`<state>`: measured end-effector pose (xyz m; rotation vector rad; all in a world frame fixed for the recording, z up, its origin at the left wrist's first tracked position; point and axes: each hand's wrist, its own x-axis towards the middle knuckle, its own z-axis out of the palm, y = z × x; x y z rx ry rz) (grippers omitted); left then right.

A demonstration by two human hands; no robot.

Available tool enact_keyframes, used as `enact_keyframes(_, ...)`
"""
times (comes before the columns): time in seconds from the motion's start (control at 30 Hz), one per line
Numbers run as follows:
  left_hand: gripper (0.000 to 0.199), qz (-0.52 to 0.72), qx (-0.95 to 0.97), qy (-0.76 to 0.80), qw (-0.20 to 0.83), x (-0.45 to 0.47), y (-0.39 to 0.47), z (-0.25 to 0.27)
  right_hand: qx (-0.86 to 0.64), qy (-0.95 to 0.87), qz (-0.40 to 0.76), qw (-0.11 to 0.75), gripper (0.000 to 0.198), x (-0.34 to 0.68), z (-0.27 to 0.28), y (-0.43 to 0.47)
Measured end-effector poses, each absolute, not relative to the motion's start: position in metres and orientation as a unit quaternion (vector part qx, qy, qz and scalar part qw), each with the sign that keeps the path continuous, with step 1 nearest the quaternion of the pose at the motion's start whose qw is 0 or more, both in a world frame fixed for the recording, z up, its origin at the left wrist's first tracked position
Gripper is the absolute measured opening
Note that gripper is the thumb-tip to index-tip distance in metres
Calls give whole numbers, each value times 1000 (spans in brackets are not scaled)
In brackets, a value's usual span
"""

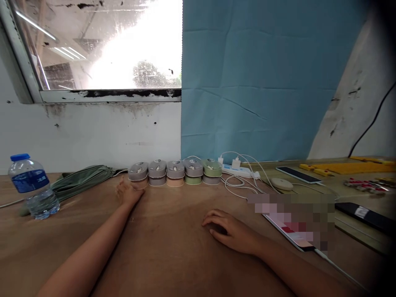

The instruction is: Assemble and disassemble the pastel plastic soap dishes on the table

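A row of several small rounded boxes stands against the wall, with grey or green tops and bottoms in grey, brown, peach or green. At the lower front of the leftmost box, my left hand lies with its fingers apart; I cannot tell whether it touches the box. My right hand rests on the wooden table, fingers loosely curved, thumb apart and nothing held. It is nearest to a lit phone-like device, partly blurred by pixelation.
A water bottle and a green cloth bag are at left. White cables run from a power strip behind the boxes' right end. Further right lie a phone, a round pale disc and a black device.
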<state>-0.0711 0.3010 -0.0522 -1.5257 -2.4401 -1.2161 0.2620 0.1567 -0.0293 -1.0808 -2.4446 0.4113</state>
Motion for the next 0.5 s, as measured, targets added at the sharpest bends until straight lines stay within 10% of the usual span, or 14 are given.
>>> enact_keyframes(0.23,25,-186,-718,-670,14,-54,192,-44,-388,-887,130,216,21,261,-28,155)
enact_keyframes(0.5,30,-107,-789,-605,-9,-48,162,-34,-459,-871,88,154,20,254,-25,147)
